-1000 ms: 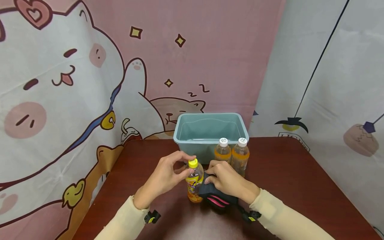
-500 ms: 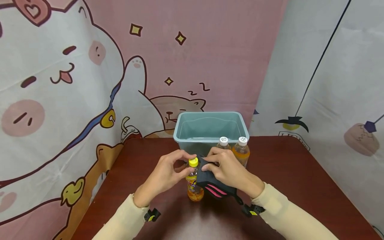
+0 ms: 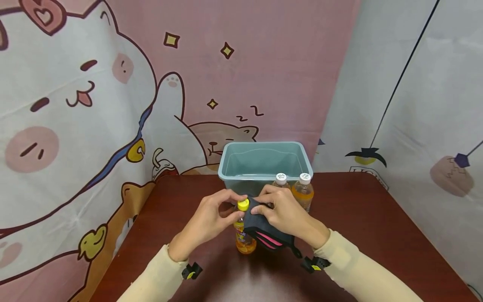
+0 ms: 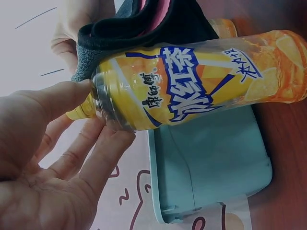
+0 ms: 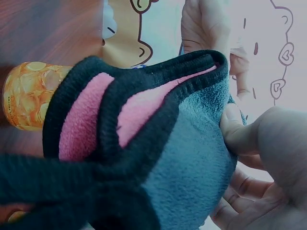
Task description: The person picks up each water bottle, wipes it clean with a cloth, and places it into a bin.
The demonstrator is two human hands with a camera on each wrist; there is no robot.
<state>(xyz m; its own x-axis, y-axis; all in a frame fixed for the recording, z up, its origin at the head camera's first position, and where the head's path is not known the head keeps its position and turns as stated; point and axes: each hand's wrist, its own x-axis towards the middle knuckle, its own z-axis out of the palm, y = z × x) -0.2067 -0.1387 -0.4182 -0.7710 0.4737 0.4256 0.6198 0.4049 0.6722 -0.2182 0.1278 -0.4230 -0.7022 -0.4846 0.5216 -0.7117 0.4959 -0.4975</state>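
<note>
My left hand (image 3: 213, 216) holds the upright iced tea bottle (image 3: 245, 243) at its neck, thumb and fingers around the yellow cap (image 3: 243, 204). In the left wrist view the bottle's yellow label (image 4: 168, 88) with blue lettering faces the camera. A folded dark grey cloth (image 3: 264, 224) with pink inner layers is gripped between thumb and fingers of my right hand (image 3: 283, 209). It lies against the bottle's upper right side, covering part of the label in the head view. The right wrist view shows the cloth (image 5: 192, 148) close up, with the bottle's orange base (image 5: 33, 96) sticking out beyond it.
Behind the hands a blue-green plastic bin (image 3: 264, 179) stands on the dark red-brown table (image 3: 358, 226). Two bottles with white caps, one bottle (image 3: 305, 195) and another bottle (image 3: 281, 181), stand before its right side, partly hidden by my right hand.
My right hand has moved the cloth up and left, from the bottle's side across its front near the neck. The left hand has stayed at the cap.
</note>
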